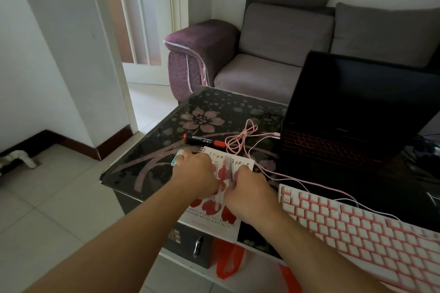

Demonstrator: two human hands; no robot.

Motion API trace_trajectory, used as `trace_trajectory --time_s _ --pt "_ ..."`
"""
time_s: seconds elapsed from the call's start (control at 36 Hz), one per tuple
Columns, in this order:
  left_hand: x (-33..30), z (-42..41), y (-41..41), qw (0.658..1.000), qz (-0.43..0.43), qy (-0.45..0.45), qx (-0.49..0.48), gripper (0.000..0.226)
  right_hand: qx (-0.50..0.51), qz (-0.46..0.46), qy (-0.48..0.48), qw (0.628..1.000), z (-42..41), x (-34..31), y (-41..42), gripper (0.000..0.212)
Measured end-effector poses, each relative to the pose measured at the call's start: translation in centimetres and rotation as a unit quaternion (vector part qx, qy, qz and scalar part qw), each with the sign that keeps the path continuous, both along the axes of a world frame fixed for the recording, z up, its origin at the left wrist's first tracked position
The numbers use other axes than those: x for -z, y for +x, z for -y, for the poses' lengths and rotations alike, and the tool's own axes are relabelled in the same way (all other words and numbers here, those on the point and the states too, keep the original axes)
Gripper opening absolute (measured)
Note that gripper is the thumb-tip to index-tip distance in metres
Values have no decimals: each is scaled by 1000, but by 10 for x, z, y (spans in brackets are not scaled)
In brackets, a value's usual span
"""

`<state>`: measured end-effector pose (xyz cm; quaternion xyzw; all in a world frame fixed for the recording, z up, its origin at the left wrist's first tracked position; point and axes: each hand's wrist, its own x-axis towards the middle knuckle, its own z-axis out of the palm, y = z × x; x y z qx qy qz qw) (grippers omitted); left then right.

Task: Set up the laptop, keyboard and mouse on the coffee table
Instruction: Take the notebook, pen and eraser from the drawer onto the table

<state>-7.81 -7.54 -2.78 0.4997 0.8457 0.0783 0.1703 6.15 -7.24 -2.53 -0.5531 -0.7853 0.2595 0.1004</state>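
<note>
The black laptop (357,107) stands open on the right of the flower-patterned glass coffee table (202,112). In front of it a pink and white keyboard (357,228) lies at a slant along the near edge. Its pink cable (240,138) is partly coiled beside the laptop. No mouse is in sight. Both hands are over a spiral notebook (214,219) with red apple prints. My left hand (195,171) curls round a small white and teal object (177,160) at the notebook's top left corner. My right hand (250,188) pinches a translucent pen (227,171) lying on the cover.
A red and black marker (204,140) lies behind the notebook. A thin white cable (262,145) runs to the laptop's left side. A grey and purple sofa (273,54) stands behind the table. An orange bag (228,261) hangs below the near edge.
</note>
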Motion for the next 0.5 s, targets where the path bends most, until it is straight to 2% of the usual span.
trace_trajectory --time_s 0.08,0.19,0.25,0.33,0.42,0.5 --pt "-3 -4 4 1000 17 -21 -14 55 -3 3 -1 1000 -1 3 0 12" --pt "-1 -5 2 992 115 17 -39 69 -4 2 -6 1000 -3 2 1 11" --pt "-7 -3 -6 989 120 64 -52 55 -3 -3 -10 1000 -3 0 0 11" --pt "-25 1 -33 975 157 132 -82 17 -1 -6 -17 1000 -3 0 -1 9" --pt "-35 11 -70 964 160 177 -119 15 -5 -4 -13 1000 -3 -1 -2 13" --pt "-19 20 -97 966 106 184 -145 13 -2 1 -18 1000 -2 -1 -3 12"
